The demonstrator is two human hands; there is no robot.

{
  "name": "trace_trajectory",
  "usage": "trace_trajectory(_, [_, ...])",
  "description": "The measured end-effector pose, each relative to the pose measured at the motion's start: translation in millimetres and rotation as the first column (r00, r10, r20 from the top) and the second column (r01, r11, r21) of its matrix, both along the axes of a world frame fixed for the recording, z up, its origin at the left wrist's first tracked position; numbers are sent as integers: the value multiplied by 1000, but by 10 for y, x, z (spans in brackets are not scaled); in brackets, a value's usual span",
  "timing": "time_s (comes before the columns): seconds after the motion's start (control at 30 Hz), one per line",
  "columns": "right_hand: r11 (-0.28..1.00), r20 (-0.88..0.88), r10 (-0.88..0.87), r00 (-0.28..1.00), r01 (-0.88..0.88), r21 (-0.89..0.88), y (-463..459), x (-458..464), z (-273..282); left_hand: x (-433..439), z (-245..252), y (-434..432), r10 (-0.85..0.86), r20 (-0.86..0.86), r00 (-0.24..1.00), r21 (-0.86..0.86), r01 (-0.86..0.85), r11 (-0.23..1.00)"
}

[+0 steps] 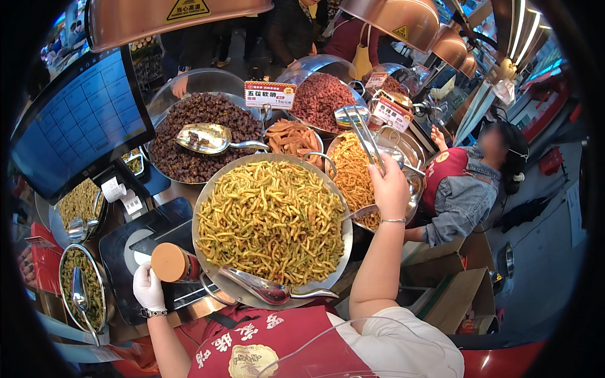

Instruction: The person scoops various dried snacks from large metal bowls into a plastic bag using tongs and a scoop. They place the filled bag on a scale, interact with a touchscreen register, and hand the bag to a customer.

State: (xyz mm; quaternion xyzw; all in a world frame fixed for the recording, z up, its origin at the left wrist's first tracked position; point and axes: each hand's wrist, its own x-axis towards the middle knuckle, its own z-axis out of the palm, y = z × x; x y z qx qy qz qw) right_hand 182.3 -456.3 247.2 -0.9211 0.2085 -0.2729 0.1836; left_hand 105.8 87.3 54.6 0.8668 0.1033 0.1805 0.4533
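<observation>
My left hand (148, 286), in a white glove, grips a jar (189, 265) with an orange-brown lid (168, 262). The jar is over the black countertop scale (113, 255); whether it rests there I cannot tell. My bare right hand (390, 184) is closed around metal tongs (363, 134), which point away from me above a bowl of thin orange fried strips (354, 163). Right in front of me, between my hands, stands a wide metal pan (349, 241) heaped with yellow-green fried strips (269, 219). A metal scoop (257, 283) lies at its near edge.
Beyond the pan are dark meat pieces (189, 165) with a scoop (203, 138), and reddish pieces (324, 99). A touchscreen (80, 118) stands left. Copper heat lamps (387, 19) hang overhead. A co-worker (465, 175) is at the right, near cardboard boxes (456, 297).
</observation>
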Motion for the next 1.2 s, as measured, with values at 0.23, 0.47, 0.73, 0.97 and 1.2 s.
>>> trace_trajectory(0.23, [1000, 41, 12, 999, -12, 9, -23, 6, -51, 12, -27, -4, 13, 19, 1000, -38, -12, 999])
trace_trajectory(0.47, [1000, -6, 3, 1000, -3, 10, -31, -2, -13, 16, -29, -37, 15, 70, 997, 27, -17, 999])
trace_trajectory(0.73, [1000, 47, 15, 999, -16, 16, -116, 26, -134, 27, -65, 18, 19, -19, 1000, -22, -19, 1000])
trace_trajectory(0.97, [999, 51, 13, 999, -15, 36, -97, -1, -128, 18, -43, 22, 11, -52, 999, -66, -15, 998])
trace_trajectory(1.2, [999, 56, 12, 998, -14, 33, -72, -33, -106, 27, -83, 35, 14, -43, 999, -85, -18, 996])
